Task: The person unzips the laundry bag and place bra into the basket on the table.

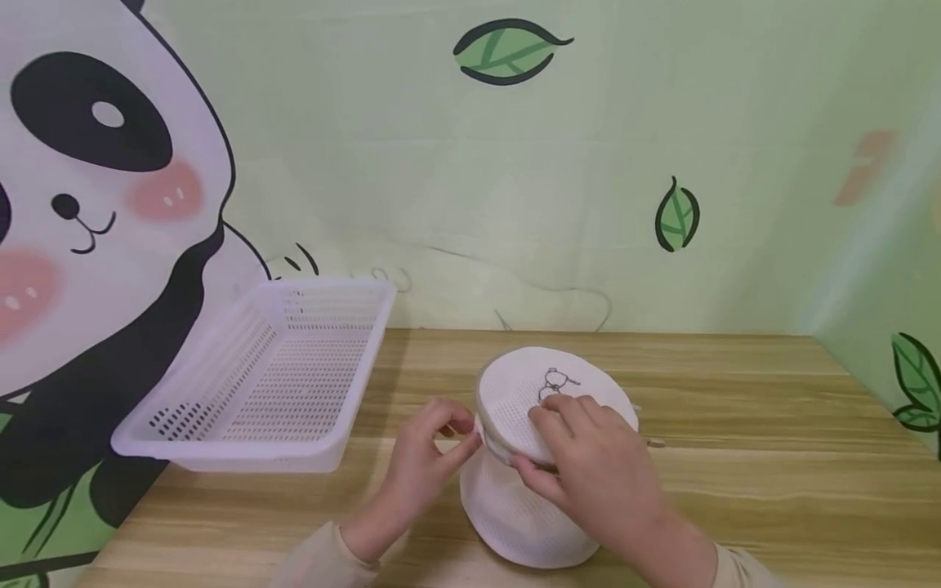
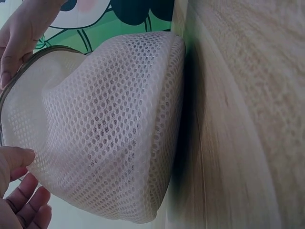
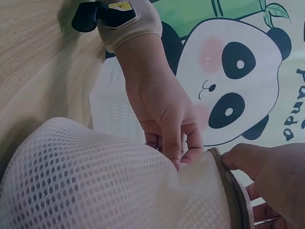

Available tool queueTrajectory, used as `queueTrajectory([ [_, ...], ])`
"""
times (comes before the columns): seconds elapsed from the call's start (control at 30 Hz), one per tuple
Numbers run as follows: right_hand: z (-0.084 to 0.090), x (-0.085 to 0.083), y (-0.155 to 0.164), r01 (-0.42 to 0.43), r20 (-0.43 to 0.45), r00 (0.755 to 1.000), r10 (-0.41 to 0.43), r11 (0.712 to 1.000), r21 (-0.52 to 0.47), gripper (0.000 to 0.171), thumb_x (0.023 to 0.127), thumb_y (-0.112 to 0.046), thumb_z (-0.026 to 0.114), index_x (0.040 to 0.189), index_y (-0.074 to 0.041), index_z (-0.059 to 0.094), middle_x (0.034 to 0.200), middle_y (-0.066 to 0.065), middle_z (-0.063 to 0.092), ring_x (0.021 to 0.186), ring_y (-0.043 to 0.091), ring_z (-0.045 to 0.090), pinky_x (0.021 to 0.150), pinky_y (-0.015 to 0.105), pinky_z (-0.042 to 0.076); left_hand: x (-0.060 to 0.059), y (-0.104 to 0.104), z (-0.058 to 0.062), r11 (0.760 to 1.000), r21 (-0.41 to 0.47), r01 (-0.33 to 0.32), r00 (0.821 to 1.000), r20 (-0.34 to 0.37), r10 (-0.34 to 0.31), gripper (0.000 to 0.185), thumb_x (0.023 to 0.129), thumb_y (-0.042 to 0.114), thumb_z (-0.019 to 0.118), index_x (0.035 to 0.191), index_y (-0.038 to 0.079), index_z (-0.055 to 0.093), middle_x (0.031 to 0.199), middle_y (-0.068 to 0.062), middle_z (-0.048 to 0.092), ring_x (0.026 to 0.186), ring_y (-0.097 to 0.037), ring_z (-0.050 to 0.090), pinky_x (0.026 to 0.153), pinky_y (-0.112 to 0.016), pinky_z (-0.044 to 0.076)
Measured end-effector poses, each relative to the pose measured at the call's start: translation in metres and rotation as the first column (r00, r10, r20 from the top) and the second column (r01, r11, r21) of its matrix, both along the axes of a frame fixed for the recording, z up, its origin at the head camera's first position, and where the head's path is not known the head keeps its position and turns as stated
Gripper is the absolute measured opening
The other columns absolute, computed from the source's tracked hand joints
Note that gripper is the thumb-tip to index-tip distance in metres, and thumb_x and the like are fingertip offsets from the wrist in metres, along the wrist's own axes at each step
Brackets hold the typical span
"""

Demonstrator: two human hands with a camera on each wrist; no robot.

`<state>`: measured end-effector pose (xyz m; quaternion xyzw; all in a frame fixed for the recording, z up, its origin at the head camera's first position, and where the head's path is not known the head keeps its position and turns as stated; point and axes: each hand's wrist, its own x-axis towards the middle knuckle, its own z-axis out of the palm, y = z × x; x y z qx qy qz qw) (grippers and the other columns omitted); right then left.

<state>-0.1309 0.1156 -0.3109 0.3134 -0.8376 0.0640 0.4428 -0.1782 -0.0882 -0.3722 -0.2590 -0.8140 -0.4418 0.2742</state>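
A white round mesh bag [image 1: 515, 514] [image 2: 109, 129] [image 3: 86, 176] stands on the wooden table [image 1: 735, 457], its flat lid tilted toward the wall. A small line drawing marks the lid. My left hand [image 1: 466, 433] [image 3: 178, 157] pinches the bag's left edge, right at the grey zipper band [image 3: 228, 191]. My right hand [image 1: 529, 441] [image 3: 271, 176] grips the lid's front rim, thumb underneath and fingers lying on top. The left wrist view shows the bag's mesh side close up, with my left thumb [image 2: 14, 157] against it.
A white perforated plastic basket [image 1: 323, 286] [image 3: 109, 109] sits tilted at the table's back left, against the panda wall. Bare wood extends to the right of the bag and behind it. The table's left edge runs under the basket.
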Motion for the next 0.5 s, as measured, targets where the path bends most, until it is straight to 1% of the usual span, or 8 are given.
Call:
queueTrajectory([
  [0.07,-0.0001,0.0006,0.0003,0.004,0.013,1.000,-0.004,1.000,0.009,0.037,0.074,-0.041,0.069,0.089,-0.008,0.061,0.092,0.007,0.065,0.079,0.023,0.061,0.066,0.032,0.052,0.0003,0.0005,-0.0007,1.000,-0.002,0.009,1.000,-0.015,-0.009,0.021,0.072,0.000,0.078,0.084,0.009,0.062,0.083,-0.004,0.065,0.076,-0.016,0.063,0.068,-0.024,0.053],
  [0.17,-0.0001,0.0016,0.0015,0.010,0.019,1.000,-0.011,1.000,0.028,0.039,0.071,-0.041,0.074,0.089,-0.008,0.061,0.090,0.006,0.065,0.078,0.022,0.061,0.066,0.031,0.052,0.0005,0.0011,-0.0013,1.000,-0.004,0.017,1.000,-0.021,-0.017,0.022,0.073,0.000,0.078,0.085,0.009,0.062,0.084,-0.004,0.065,0.077,-0.015,0.062,0.069,-0.024,0.054],
  [0.33,0.0008,0.0019,0.0028,-0.004,0.003,1.000,0.003,0.999,0.053,0.035,0.070,-0.036,0.074,0.085,-0.008,0.062,0.088,0.005,0.065,0.075,0.019,0.062,0.063,0.028,0.053,0.0011,0.0016,-0.0013,1.000,-0.010,0.017,0.999,-0.033,-0.018,0.021,0.074,0.000,0.078,0.085,0.009,0.062,0.084,-0.004,0.065,0.078,-0.015,0.062,0.069,-0.025,0.054],
  [0.5,0.0013,0.0012,0.0032,-0.031,-0.021,0.999,0.033,0.998,0.048,0.028,0.070,-0.031,0.072,0.081,-0.008,0.061,0.086,0.005,0.067,0.072,0.018,0.062,0.061,0.027,0.053,0.0021,0.0017,-0.0010,1.000,-0.015,0.011,0.999,-0.051,-0.012,0.020,0.074,0.000,0.077,0.085,0.008,0.063,0.083,-0.004,0.065,0.076,-0.015,0.062,0.068,-0.027,0.055],
])
